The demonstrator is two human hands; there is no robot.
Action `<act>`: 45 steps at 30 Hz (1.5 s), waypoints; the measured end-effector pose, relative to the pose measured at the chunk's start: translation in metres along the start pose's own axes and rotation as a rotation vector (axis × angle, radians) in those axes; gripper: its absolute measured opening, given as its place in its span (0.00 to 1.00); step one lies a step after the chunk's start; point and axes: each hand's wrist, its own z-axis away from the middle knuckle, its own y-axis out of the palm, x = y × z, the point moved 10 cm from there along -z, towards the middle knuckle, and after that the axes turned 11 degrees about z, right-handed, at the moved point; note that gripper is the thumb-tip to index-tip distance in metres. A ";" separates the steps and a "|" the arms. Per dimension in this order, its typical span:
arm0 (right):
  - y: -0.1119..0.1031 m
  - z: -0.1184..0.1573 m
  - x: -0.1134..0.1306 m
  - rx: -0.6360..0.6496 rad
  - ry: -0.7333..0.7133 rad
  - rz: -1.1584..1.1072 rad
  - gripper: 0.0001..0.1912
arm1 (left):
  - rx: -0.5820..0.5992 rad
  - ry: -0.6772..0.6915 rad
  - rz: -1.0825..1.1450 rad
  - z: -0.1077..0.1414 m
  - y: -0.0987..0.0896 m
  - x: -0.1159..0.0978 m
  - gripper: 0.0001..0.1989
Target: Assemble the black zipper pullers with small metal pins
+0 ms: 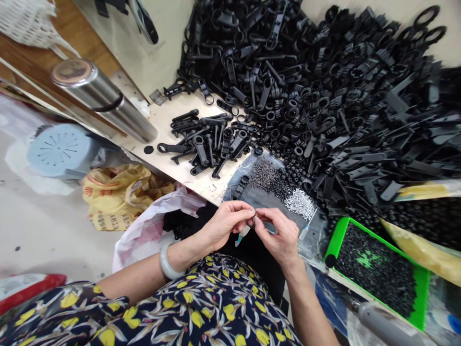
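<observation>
While we pinch a small dark part (255, 216) in the nearly closed fingers (242, 213) of our left hand (230, 221) and right hand (280, 233), near the edge of the bench (206, 186), pale surface shows between loose black levers (200, 150) and a steel flask (126, 117).

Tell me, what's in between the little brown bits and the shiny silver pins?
Small black pieces lie between the brown bits and the silver pins, as the head view shows.
</observation>
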 end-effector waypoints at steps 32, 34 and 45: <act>-0.004 0.004 -0.001 -0.104 -0.053 0.053 0.12 | 0.008 -0.012 0.176 -0.006 0.006 0.017 0.15; -0.005 0.004 -0.002 -0.099 -0.050 0.054 0.12 | 0.022 0.000 0.128 -0.005 0.006 0.018 0.16; -0.006 -0.001 -0.006 -0.099 -0.034 0.072 0.11 | -0.335 0.599 -1.099 -0.003 -0.024 -0.093 0.16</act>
